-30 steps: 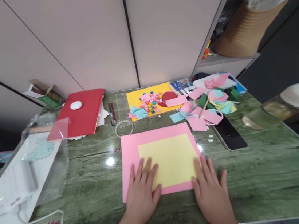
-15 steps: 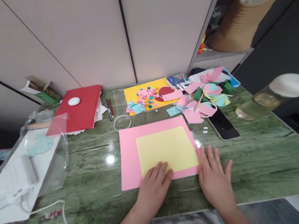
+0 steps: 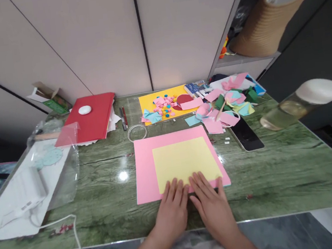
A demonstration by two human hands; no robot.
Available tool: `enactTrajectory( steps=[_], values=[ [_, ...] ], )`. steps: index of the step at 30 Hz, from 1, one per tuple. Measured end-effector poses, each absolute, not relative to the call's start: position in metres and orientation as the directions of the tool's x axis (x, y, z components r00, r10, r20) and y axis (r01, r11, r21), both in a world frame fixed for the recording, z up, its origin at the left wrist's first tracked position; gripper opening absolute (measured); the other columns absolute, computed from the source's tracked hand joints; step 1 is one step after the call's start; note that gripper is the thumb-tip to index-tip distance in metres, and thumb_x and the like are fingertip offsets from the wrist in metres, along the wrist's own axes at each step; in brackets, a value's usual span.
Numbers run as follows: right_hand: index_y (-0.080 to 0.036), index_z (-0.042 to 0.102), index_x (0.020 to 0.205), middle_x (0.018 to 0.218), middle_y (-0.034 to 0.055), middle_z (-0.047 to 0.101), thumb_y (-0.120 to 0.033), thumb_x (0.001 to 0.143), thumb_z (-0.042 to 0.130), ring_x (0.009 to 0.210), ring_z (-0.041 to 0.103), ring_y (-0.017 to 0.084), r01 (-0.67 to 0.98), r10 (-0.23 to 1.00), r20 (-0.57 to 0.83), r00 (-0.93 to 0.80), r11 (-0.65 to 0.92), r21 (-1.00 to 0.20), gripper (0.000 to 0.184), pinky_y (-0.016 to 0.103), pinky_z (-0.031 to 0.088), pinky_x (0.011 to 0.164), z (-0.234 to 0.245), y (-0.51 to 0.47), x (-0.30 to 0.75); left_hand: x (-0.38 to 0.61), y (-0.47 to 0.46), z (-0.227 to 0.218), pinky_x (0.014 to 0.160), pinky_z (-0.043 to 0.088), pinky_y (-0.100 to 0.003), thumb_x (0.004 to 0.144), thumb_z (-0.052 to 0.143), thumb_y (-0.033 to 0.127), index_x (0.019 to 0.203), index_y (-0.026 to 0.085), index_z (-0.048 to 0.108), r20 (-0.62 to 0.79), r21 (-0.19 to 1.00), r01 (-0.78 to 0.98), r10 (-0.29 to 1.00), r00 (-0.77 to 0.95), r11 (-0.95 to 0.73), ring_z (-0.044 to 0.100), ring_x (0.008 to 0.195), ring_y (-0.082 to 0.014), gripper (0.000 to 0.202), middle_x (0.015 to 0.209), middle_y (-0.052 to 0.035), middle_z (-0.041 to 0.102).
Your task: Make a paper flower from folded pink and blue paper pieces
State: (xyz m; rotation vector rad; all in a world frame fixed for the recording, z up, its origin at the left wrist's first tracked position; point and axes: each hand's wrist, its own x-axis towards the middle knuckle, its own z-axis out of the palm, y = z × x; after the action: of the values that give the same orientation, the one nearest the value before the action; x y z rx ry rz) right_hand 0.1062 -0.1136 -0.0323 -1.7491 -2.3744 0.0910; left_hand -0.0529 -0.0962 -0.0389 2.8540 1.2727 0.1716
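A sheet of yellow paper (image 3: 184, 161) lies flat on a larger sheet of pink paper (image 3: 145, 168) in the middle of the table. At the near edge of both sheets, my left hand (image 3: 171, 207) rests flat, its fingertips on the yellow paper. Just to its right lies my right hand (image 3: 210, 204), fingers stretched out over the same edge, thumb apart. Neither hand grips anything. Bluish paper shows thinly under the pink sheet's lower right corner.
Behind the sheets are a yellow card (image 3: 144, 102) with small pompoms, coloured paper scraps (image 3: 213, 124) and a phone (image 3: 247, 135). A lidded glass cup (image 3: 289, 110) stands right. Left are a red folder (image 3: 92, 120), a white device (image 3: 29, 191) and its cable (image 3: 77, 238).
My right hand has moved left from beside the sheets' right edge onto their near edge, close to my left hand. The left hand stays at the near edge, now straighter.
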Motion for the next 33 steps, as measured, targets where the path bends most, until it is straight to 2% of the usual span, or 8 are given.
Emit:
enactTrajectory(
  steps=[4,11,20,24,26,29,31,33],
  values=[
    [-0.018,0.040,0.131,0.137,0.0100,0.040,-0.035,0.091,0.035,0.129,0.032,0.025,0.967,0.976,0.105,-0.193,0.207,-0.146,0.044,0.059,0.003,0.105,-0.032,-0.119,0.116,-0.060,-0.105,-0.038,0.107,0.026,-0.044,0.078,0.043,0.015,0.132,0.012,0.039,0.105,0.109,0.774,0.781,0.616,-0.624,0.024,0.132,-0.0265,0.054,0.139,-0.0094,0.038],
    [-0.017,0.034,0.134,0.140,0.0086,0.035,-0.032,0.092,0.028,0.131,0.028,0.024,0.996,0.994,0.106,-0.026,0.034,-0.080,0.045,0.062,0.001,0.103,-0.035,-0.129,0.141,-0.082,-0.117,-0.040,0.107,0.029,-0.045,0.075,0.039,0.004,0.130,0.008,0.039,0.142,0.130,0.840,0.848,0.511,-0.527,0.025,0.133,-0.0222,0.056,0.138,-0.0095,0.040],
    [-0.020,0.038,0.133,0.139,0.0031,0.037,-0.034,0.092,0.029,0.135,0.014,0.029,0.998,0.990,0.131,0.055,-0.051,-0.034,0.045,0.064,0.004,0.102,-0.036,-0.133,0.145,-0.099,-0.123,-0.033,0.109,0.021,-0.053,0.078,0.040,0.007,0.128,0.012,0.043,0.176,0.123,0.890,0.892,0.416,-0.440,0.025,0.133,-0.0256,0.051,0.134,-0.0059,0.045],
    [-0.016,0.042,0.131,0.144,0.0100,0.029,-0.036,0.090,0.032,0.135,0.009,0.033,0.996,0.986,0.143,0.088,-0.086,-0.022,0.046,0.065,0.007,0.101,-0.028,-0.132,0.135,-0.091,-0.121,-0.026,0.109,0.015,-0.056,0.080,0.046,0.017,0.122,0.018,0.052,0.182,0.126,0.916,0.916,0.357,-0.382,0.035,0.127,-0.0283,0.043,0.128,-0.0048,0.052],
    [-0.014,0.044,0.129,0.144,0.0129,0.026,-0.039,0.089,0.036,0.135,0.007,0.035,0.998,0.985,0.161,0.053,-0.045,-0.049,0.048,0.065,0.009,0.101,-0.025,-0.129,0.122,-0.086,-0.121,-0.024,0.108,0.010,-0.059,0.080,0.051,0.026,0.122,0.024,0.052,0.165,0.119,0.927,0.927,0.336,-0.357,0.036,0.125,-0.0303,0.042,0.126,-0.0061,0.053],
    [-0.026,0.040,0.132,0.146,0.0075,0.025,-0.038,0.088,0.038,0.135,0.010,0.034,0.981,0.980,0.146,-0.133,0.151,-0.121,0.046,0.063,0.014,0.101,-0.025,-0.125,0.096,-0.081,-0.120,-0.022,0.105,0.006,-0.063,0.077,0.055,0.038,0.127,0.029,0.047,0.142,0.089,0.925,0.924,0.355,-0.369,0.033,0.127,-0.0328,0.051,0.128,-0.0097,0.050],
    [-0.032,0.037,0.133,0.145,0.0053,0.027,-0.038,0.088,0.038,0.134,0.014,0.034,0.955,0.965,0.120,-0.235,0.252,-0.159,0.045,0.062,0.017,0.100,-0.026,-0.123,0.083,-0.080,-0.120,-0.021,0.103,0.006,-0.065,0.076,0.056,0.041,0.129,0.031,0.044,0.137,0.066,0.921,0.918,0.372,-0.383,0.031,0.128,-0.0334,0.055,0.128,-0.0113,0.049],
    [-0.033,0.039,0.132,0.144,0.0056,0.028,-0.039,0.089,0.036,0.134,0.016,0.034,0.950,0.964,0.106,-0.244,0.259,-0.174,0.043,0.063,0.017,0.099,-0.027,-0.123,0.078,-0.081,-0.120,-0.020,0.102,0.004,-0.065,0.075,0.057,0.041,0.129,0.032,0.043,0.128,0.058,0.921,0.918,0.376,-0.385,0.031,0.128,-0.0333,0.056,0.128,-0.0121,0.048]
  ],
)
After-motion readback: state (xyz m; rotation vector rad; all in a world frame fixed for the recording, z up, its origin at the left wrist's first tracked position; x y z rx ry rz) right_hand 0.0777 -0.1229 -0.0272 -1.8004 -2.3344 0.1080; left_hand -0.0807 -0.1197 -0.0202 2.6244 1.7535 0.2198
